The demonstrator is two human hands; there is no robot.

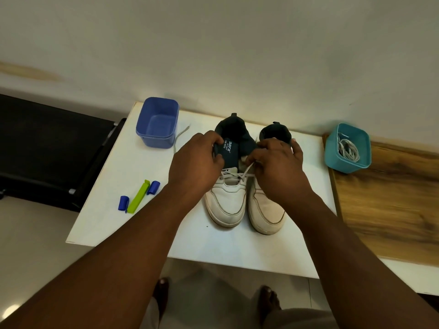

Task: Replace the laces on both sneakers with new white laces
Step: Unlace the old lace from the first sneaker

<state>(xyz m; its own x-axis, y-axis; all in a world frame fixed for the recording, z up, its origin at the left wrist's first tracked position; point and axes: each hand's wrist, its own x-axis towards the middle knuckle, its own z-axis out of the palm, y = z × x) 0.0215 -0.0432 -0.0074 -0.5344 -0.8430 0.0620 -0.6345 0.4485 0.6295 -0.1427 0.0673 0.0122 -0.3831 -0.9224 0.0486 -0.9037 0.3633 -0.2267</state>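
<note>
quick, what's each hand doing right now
Left hand: fingers grip the left sneaker's tongue.
Right hand: fingers pinch the white lace.

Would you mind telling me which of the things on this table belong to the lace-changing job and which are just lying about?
Belonging to the job:
left sneaker, held by the left hand
right sneaker
lace pinched by the right hand
teal tub of white laces
loose lace

Just lying about:
blue tub
green clip

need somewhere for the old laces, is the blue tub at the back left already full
No, the blue tub shows only its bare bottom; the white laces lie in the teal tub.
</note>
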